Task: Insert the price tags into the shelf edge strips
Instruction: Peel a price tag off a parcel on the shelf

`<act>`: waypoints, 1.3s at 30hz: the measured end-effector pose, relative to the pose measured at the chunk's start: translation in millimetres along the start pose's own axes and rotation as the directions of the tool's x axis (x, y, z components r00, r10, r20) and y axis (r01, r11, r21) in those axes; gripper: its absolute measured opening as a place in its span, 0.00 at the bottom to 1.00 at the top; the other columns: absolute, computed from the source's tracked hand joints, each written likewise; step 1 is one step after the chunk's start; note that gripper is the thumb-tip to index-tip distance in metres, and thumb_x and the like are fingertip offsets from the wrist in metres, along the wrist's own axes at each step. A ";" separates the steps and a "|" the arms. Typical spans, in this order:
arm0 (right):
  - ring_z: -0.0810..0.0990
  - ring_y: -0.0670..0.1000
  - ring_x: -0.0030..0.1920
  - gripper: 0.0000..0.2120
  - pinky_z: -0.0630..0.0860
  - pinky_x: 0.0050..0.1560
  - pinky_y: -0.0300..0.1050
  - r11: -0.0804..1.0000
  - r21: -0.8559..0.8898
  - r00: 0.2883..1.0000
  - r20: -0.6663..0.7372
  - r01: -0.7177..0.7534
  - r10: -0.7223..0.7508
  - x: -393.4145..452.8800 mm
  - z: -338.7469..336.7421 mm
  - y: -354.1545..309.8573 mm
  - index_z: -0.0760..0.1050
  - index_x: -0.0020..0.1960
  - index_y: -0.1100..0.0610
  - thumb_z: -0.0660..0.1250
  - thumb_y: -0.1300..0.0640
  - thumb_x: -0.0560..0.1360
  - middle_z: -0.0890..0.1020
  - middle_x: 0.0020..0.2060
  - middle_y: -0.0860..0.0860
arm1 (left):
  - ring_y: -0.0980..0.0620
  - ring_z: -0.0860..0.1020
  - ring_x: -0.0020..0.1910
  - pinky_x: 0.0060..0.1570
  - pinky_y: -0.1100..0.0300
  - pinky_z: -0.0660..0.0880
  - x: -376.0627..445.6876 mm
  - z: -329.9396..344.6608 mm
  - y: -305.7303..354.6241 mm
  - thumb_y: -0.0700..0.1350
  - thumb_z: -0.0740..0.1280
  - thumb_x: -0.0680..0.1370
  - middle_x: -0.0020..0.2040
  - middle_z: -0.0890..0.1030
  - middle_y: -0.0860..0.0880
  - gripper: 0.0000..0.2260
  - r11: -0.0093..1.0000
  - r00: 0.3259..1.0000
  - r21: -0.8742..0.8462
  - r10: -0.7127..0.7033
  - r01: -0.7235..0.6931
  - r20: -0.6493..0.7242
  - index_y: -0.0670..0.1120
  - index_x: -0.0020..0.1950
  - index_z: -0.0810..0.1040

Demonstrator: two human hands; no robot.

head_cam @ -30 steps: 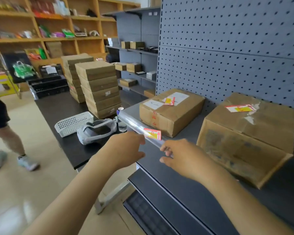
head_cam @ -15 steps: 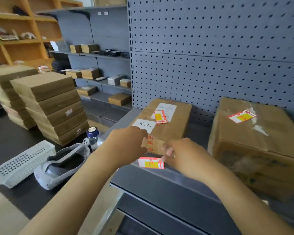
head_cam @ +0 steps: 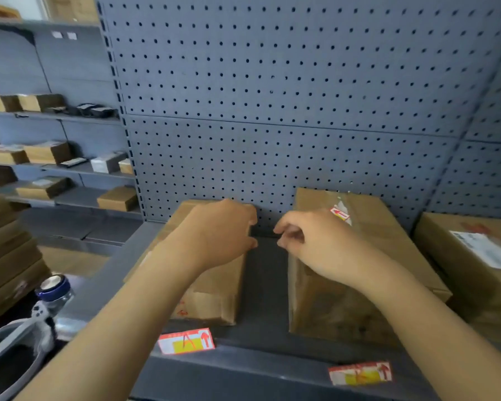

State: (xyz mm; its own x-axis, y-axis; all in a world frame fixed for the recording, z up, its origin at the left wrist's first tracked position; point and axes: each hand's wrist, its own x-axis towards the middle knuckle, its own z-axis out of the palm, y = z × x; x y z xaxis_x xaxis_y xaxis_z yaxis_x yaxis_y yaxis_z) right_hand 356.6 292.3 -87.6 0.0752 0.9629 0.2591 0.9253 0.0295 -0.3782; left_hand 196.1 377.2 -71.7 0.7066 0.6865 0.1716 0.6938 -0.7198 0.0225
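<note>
Two red-and-yellow price tags sit in the grey shelf edge strip [head_cam: 243,371]: one price tag [head_cam: 186,341] at the left, another price tag [head_cam: 360,373] further right. A third tag [head_cam: 340,214] lies on top of the right cardboard box [head_cam: 330,308]. My left hand [head_cam: 223,233] rests palm down on top of the left cardboard box [head_cam: 214,293] and covers most of its top. My right hand [head_cam: 310,241] hovers over the near left corner of the right box, fingers loosely curled, nothing visible in them. Both hands are well behind the strip.
A grey pegboard wall [head_cam: 272,96] backs the shelf [head_cam: 266,285]. A third box [head_cam: 475,264] stands at the far right. At lower left are a bottle with a blue cap [head_cam: 54,287], a grey headset [head_cam: 12,351] and stacked flat cartons [head_cam: 6,250].
Both hands left the shelf edge strip and the tag at its left end, and moved up and back over the two boxes. The view swung right and closer to the shelf.
</note>
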 end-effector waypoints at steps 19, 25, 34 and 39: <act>0.72 0.40 0.51 0.22 0.64 0.39 0.30 0.968 -0.241 0.933 0.328 -0.071 0.150 62.0 -42.5 93.6 0.73 0.58 0.40 0.63 0.65 0.73 0.72 0.53 0.38 | 0.49 0.77 0.53 0.54 0.51 0.76 92.7 12.1 1.4 0.55 0.63 0.77 0.58 0.77 0.50 0.17 0.997 0.983 -0.012 0.075 -0.074 0.167 0.52 0.65 0.70; 0.77 0.45 0.46 0.13 0.77 0.47 0.43 0.968 -0.162 0.897 0.372 -0.191 0.239 69.9 -49.7 93.5 0.76 0.50 0.45 0.70 0.61 0.71 0.77 0.45 0.42 | 0.49 0.77 0.56 0.57 0.50 0.75 98.1 7.9 3.2 0.57 0.61 0.78 0.59 0.77 0.51 0.19 0.994 0.976 -0.016 0.111 -0.110 0.189 0.51 0.66 0.70; 0.78 0.45 0.43 0.09 0.75 0.43 0.41 0.975 -0.051 0.941 0.254 -0.216 0.222 51.0 -58.6 90.3 0.77 0.47 0.46 0.71 0.58 0.72 0.79 0.43 0.43 | 0.51 0.77 0.52 0.45 0.57 0.72 93.6 12.4 13.6 0.59 0.59 0.78 0.56 0.78 0.51 0.14 0.983 0.978 0.006 0.184 -0.185 0.094 0.53 0.58 0.72; 0.77 0.41 0.44 0.10 0.74 0.44 0.41 0.977 -0.051 0.966 0.148 -0.208 0.213 33.1 -55.2 81.6 0.77 0.46 0.42 0.68 0.58 0.74 0.79 0.42 0.39 | 0.51 0.79 0.48 0.48 0.53 0.77 87.8 12.8 34.8 0.56 0.59 0.78 0.52 0.80 0.52 0.14 0.966 0.967 -0.038 0.255 -0.255 -0.014 0.52 0.59 0.73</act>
State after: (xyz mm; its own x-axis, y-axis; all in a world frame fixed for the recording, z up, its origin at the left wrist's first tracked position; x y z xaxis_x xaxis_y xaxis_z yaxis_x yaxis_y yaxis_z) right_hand 455.0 311.7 -60.9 0.2151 0.9758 0.0382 0.9071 -0.1852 -0.3781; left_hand 284.1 413.8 -68.5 0.8581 0.4791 0.1850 0.4849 -0.8744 0.0153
